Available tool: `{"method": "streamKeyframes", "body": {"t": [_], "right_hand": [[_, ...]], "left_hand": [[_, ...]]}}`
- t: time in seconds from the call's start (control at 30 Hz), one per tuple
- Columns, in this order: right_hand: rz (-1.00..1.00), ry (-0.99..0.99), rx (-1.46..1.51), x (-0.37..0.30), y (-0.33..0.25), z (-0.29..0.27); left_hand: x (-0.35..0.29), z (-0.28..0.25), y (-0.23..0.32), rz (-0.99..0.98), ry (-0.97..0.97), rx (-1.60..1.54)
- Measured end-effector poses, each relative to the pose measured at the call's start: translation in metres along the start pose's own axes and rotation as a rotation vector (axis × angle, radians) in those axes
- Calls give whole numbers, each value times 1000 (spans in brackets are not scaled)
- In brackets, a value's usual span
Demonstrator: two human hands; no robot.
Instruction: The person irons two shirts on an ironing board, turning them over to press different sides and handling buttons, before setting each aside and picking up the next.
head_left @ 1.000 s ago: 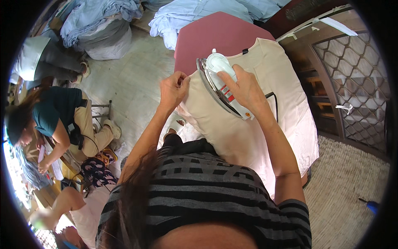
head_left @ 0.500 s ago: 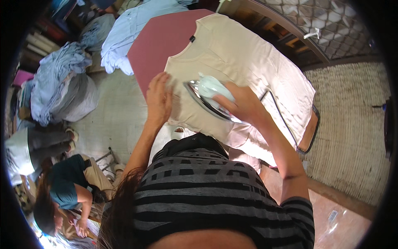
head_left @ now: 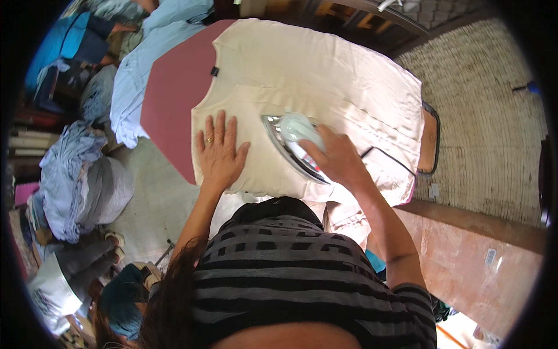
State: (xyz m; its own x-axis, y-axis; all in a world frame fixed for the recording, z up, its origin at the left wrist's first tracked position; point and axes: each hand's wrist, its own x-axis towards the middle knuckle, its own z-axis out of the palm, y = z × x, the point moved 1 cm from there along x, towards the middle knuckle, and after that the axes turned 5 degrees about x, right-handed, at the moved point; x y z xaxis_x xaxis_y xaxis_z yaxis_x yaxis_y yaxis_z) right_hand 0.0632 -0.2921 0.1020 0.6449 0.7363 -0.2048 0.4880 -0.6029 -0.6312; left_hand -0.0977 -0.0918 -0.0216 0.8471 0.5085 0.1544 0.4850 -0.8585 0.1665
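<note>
A cream top lies spread over a maroon ironing board, its neckline and dark label toward the left end. My right hand is wrapped round the handle of a pale green and white clothes iron. The iron's metal soleplate rests on the fabric, its tip pointing to the far left. My left hand lies flat on the top near the neckline, fingers spread and holding nothing. A black cord runs from behind my right hand toward the board's right end.
Light blue garments hang past the board's far left corner. A heap of blue cloth sits on a pale sack at left. Other people are at the lower left and upper left. A woven mat covers the floor at right, beside a brown panel.
My left hand has settled flat with its fingers spread; before, it was turned edge-on and blurred. The iron stays in my right hand. The whole view has shifted.
</note>
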Motion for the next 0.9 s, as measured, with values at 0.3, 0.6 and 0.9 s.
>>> {"method": "streamKeyframes", "body": {"t": [0.3,0.6,0.9], "right_hand": [[-31,53,39,-32,51,-28],[189,248,294,-60,81,-75],[77,208,481,17,59,-36]], "left_hand": [[1,-2,1,20,14,51],[39,-12,27,87,115,-134],[84,21,29,62,70,2]]}}
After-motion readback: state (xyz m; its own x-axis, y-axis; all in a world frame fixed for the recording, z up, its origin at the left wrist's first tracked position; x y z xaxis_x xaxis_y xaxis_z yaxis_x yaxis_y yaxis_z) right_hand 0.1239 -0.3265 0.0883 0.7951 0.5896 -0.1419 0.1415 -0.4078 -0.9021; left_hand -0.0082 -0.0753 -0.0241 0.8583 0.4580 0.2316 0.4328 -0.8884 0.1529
